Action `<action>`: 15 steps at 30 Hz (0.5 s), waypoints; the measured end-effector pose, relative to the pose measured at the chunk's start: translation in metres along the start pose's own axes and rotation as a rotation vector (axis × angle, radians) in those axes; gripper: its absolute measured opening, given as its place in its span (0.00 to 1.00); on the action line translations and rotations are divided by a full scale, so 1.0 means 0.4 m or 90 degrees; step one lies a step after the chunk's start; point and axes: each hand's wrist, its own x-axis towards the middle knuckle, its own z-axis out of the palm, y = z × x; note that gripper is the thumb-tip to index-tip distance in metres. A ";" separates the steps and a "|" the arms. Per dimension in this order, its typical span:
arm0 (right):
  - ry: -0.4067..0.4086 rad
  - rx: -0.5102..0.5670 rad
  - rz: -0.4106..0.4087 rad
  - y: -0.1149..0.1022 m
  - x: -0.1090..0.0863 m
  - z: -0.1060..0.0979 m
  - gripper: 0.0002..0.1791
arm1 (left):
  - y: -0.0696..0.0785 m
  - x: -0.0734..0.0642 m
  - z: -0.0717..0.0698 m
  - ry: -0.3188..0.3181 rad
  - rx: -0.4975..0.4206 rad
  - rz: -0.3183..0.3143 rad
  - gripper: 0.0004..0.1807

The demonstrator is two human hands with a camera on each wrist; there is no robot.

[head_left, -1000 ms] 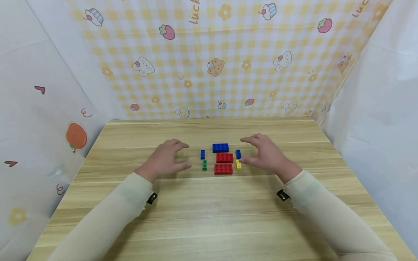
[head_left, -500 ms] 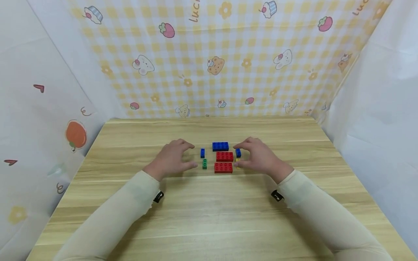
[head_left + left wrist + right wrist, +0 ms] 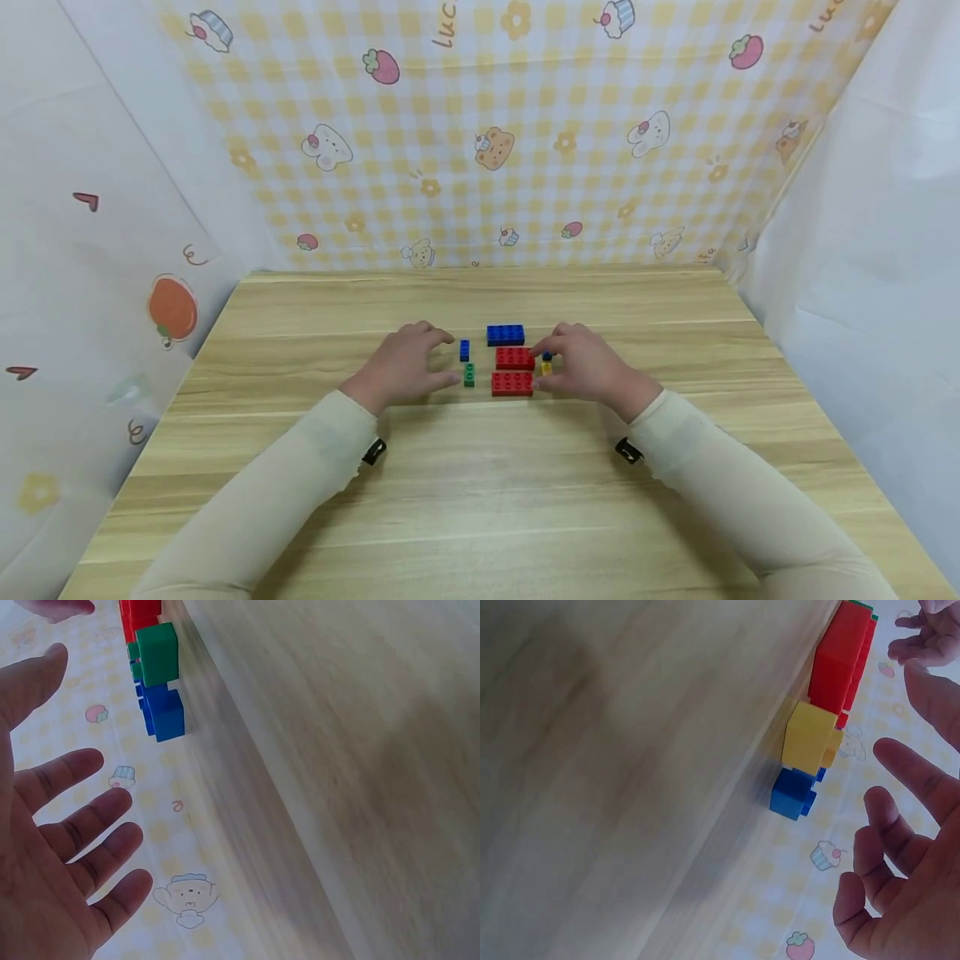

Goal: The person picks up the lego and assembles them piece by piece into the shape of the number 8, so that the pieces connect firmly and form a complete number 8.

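My left hand point(image 3: 405, 362) hovers left of the small blue brick point(image 3: 465, 350) and the small green brick point(image 3: 469, 375), fingers spread and nothing held. Over on the right, my right hand point(image 3: 588, 367) hangs above a small yellow brick point(image 3: 547, 368) and a second small blue brick point(image 3: 792, 793), partly covering both in the head view. Its fingers are spread too, with nothing in them. Between the hands lie a large blue brick point(image 3: 506, 335) at the back, a red brick point(image 3: 514, 358) in the middle and another red brick point(image 3: 512, 383) in front.
The bricks lie on a wood-grain table point(image 3: 480, 492). A yellow checked cloth point(image 3: 480, 100) hangs behind its back edge. White cloth walls stand at the left point(image 3: 82, 275) and right point(image 3: 862, 250).
Both hands have moved inward toward the bricks. My right hand now covers more of the small blue and yellow bricks. The bricks have stayed where they were.
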 end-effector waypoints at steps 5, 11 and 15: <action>-0.013 0.001 0.000 -0.010 0.005 0.006 0.24 | 0.011 0.005 0.001 -0.007 -0.005 -0.002 0.37; -0.032 -0.018 0.005 -0.016 0.011 0.019 0.21 | 0.021 0.009 0.005 -0.013 -0.004 0.000 0.36; -0.039 -0.038 0.011 -0.021 0.015 0.029 0.19 | 0.021 0.012 0.009 -0.015 -0.001 -0.001 0.36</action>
